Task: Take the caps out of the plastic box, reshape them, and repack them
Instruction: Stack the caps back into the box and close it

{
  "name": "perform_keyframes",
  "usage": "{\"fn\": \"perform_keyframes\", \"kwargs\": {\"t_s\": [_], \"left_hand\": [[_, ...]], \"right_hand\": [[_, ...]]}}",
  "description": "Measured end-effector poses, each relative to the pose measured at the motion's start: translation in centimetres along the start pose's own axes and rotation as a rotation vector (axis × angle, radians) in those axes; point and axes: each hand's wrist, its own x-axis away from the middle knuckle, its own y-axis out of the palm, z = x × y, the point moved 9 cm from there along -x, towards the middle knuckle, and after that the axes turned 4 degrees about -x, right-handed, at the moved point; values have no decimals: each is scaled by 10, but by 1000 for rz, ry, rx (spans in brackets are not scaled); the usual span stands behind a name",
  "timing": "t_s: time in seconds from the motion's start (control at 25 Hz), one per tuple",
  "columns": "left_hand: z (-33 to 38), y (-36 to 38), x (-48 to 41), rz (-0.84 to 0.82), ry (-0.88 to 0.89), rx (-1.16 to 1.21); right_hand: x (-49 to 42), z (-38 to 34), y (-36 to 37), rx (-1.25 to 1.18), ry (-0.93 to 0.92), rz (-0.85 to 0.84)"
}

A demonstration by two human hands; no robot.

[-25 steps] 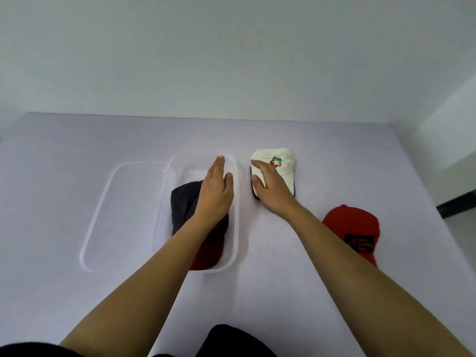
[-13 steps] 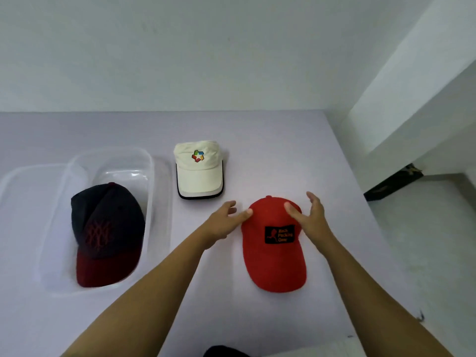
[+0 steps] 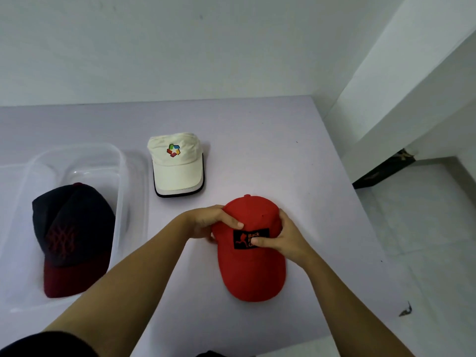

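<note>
A red cap with a black patch lies on the table, brim toward me. My left hand grips its crown from the left, thumb on top. My right hand grips the crown from the right, thumb across the patch. A cream cap with a coloured logo sits on the table behind them. A dark navy cap with a maroon brim lies inside the clear plastic box at the left.
The box's clear lid lies flat at the far left. The table's right edge drops to a tiled floor. A white wall stands behind the table.
Both hands left the navy and cream caps, moved right to the red cap and closed on its crown. My view swung right.
</note>
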Motion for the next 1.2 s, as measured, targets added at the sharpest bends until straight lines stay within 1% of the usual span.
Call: {"fn": "perform_keyframes", "kwargs": {"t_s": [0.12,0.2,0.36,0.48,0.56,0.64,0.72,0.8,0.88,1.04,1.16,1.2], "left_hand": [[14,-7,24,-79,56,3],[27,-20,47,-78,105,5],[54,-74,115,21,241,-10],[55,-124,181,40,334,-45],[55,-149,207,65,361,-70],[46,-190,248,139,402,-95],[37,-236,285,252,425,-131],[28,-278,317,352,439,-161],[22,-309,336,426,455,-174],[13,-342,347,486,497,-162],[11,-351,342,534,516,-154],[11,-353,340,550,514,-157]], "right_hand": [[7,-34,10,6,-86,24],[11,-62,23,5,-152,25],[4,-132,72,-1,-290,16],[-4,-187,131,-14,-388,-35],[-10,-208,155,-22,-430,-33],[-20,-223,199,-4,-460,-38],[-34,-219,241,25,-403,-49],[-47,-197,281,48,-288,-77],[-52,-172,316,139,-191,-122],[-67,-145,364,400,-49,-274],[-80,-133,371,430,110,-340],[-80,-132,371,423,128,-350]]}}
